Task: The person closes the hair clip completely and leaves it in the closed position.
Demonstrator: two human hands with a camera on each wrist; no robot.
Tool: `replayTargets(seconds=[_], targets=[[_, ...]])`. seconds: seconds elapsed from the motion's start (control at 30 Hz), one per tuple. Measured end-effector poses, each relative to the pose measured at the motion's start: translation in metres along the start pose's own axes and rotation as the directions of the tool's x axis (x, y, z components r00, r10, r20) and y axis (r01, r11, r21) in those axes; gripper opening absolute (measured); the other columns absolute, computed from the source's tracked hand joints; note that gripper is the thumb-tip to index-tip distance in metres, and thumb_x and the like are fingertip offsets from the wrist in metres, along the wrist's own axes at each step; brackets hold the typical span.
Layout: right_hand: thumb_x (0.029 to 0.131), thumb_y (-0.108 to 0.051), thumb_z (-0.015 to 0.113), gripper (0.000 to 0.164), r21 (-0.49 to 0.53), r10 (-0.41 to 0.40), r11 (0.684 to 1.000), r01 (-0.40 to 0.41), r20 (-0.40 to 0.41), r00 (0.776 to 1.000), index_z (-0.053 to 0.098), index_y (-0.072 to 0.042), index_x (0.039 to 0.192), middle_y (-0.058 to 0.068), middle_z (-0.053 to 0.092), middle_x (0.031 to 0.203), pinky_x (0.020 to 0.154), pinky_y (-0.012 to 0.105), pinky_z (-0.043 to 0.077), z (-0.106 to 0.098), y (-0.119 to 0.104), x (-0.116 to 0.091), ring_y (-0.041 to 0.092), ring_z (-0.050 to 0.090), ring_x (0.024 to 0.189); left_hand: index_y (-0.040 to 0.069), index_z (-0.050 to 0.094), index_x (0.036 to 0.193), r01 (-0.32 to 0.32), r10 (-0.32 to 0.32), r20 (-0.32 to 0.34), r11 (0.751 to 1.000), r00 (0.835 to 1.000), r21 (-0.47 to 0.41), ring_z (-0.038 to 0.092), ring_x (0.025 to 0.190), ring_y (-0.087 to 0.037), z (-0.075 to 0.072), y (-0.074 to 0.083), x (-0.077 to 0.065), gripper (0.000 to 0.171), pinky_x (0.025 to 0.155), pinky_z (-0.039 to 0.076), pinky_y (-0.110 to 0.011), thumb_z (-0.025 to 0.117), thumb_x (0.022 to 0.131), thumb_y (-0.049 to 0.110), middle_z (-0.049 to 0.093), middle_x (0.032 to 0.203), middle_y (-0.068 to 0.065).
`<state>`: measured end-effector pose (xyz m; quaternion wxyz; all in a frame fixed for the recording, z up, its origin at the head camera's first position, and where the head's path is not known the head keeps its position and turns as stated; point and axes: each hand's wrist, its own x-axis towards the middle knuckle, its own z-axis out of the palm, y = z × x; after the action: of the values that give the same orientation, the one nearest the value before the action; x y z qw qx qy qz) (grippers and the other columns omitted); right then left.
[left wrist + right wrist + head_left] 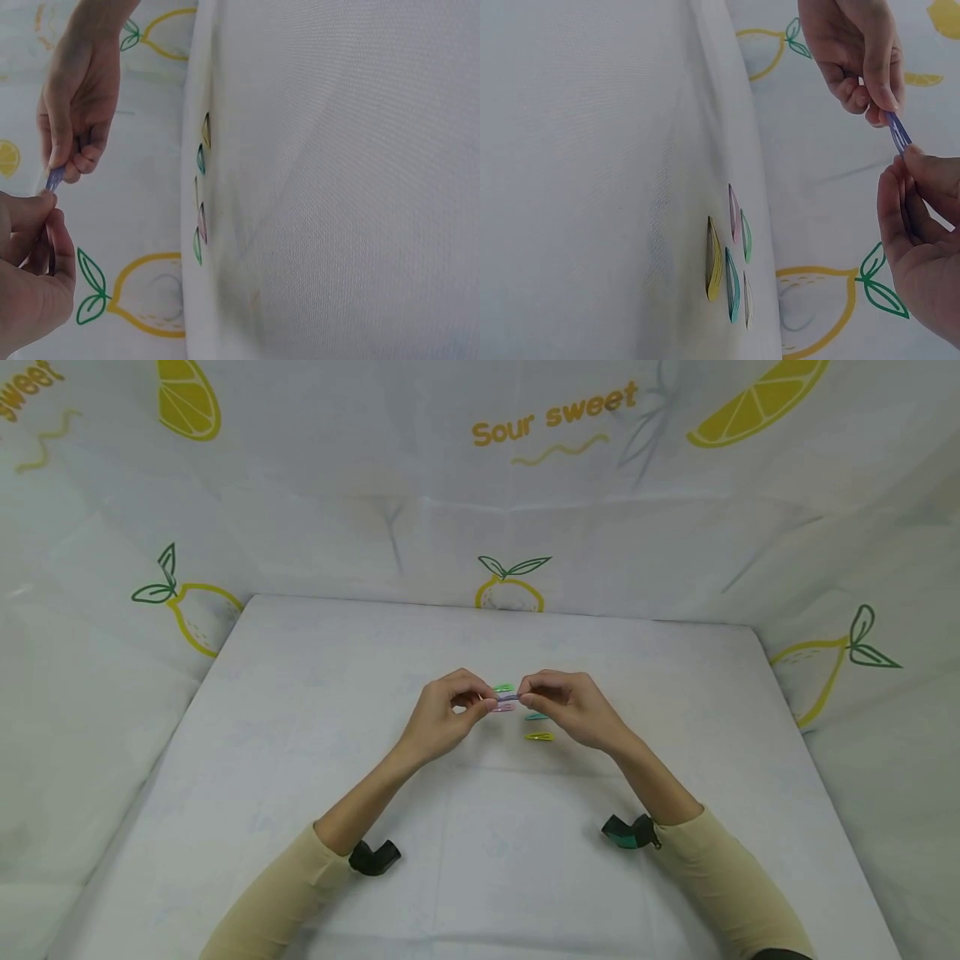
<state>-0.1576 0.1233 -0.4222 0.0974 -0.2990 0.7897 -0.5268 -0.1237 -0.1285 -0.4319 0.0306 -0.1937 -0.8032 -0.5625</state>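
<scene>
Between the two hands, raised off the table, is a purple snap hair clip (508, 698). Fingertips and thumb of the left hand (442, 714) pinch one end of it. The right hand (573, 706) pinches the opposite end in the same way. The clip's slotted middle shows in the right wrist view. Below the hands, several more hair clips lie on the table: a yellow clip (715, 270), a teal clip (733, 289), a pink clip (734, 217), a green clip (747, 240) and a whitish clip (748, 301). The whitish one is hidden in the head view.
A white cloth covers the table (300, 693). Behind and at both sides hangs a white lemon-print curtain (315, 527). A black device (375, 858) sits at the left sleeve cuff, and a black and green device (628, 832) at the right.
</scene>
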Motion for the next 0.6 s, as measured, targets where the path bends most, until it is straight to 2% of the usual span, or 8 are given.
replayTargets(seconds=[0.2,0.5,0.6], targets=[[0.105,-0.005,0.070,0.006,-0.013,-0.010,1.000,0.010,0.005,1.000,0.075,-0.004,0.108,0.016,0.072,0.107,0.085,0.019,0.055,0.0004,0.0005,0.0007,0.017,0.063,0.094,0.002,0.080,0.102,0.005,-0.005,0.004,1.000,1.000,-0.006,0.063,0.087,-0.014,0.0004,-0.0013,0.0004,0.007,0.079,0.055,-0.018,0.080,0.098,0.008,0.075,0.102,-0.012],[0.104,-0.003,0.070,0.005,0.011,-0.027,1.000,0.027,0.045,0.999,0.075,-0.004,0.106,0.012,0.070,0.103,0.083,0.020,0.054,0.0011,0.0027,0.0001,0.014,0.061,0.092,0.002,0.080,0.101,0.000,0.000,0.013,1.000,1.000,-0.005,0.063,0.087,-0.015,0.0013,-0.0036,-0.0004,0.007,0.081,0.056,-0.020,0.078,0.100,0.008,0.075,0.102,-0.013],[0.104,-0.003,0.070,0.006,0.012,-0.028,1.000,0.027,0.047,0.999,0.075,-0.002,0.107,0.014,0.070,0.104,0.085,0.019,0.055,0.0021,0.0022,0.0001,0.014,0.062,0.094,0.002,0.080,0.101,0.004,-0.004,0.005,1.000,1.000,-0.004,0.063,0.087,-0.014,0.0013,-0.0050,-0.0010,0.006,0.081,0.056,-0.020,0.079,0.099,0.008,0.076,0.101,-0.013]])
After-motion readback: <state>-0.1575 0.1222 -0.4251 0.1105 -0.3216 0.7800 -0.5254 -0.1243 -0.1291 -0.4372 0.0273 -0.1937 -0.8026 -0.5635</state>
